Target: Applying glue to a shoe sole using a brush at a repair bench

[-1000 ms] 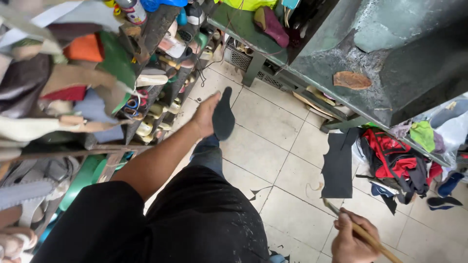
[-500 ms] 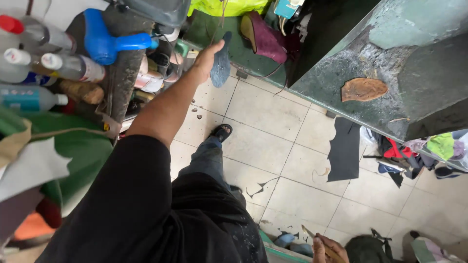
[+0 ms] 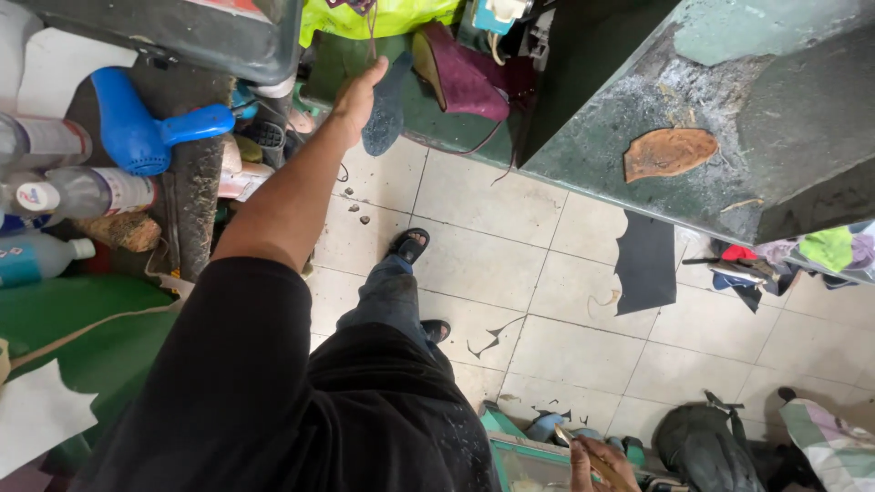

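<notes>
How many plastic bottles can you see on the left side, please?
3, all lying at the left edge: one clear bottle uppermost, a second clear bottle just below it, and a blue bottle lowest. More may be hidden beyond the frame edge.

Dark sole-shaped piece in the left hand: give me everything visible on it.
The dark insole piece is a flat, foot-shaped cutout, dark blue-grey with a matte, faintly speckled face that looks like rubber or foam. It hangs roughly upright, rounded end down. The left hand grips its left edge at arm's length, over the tiled floor and in front of a green shelf holding a maroon shoe upper.
</notes>
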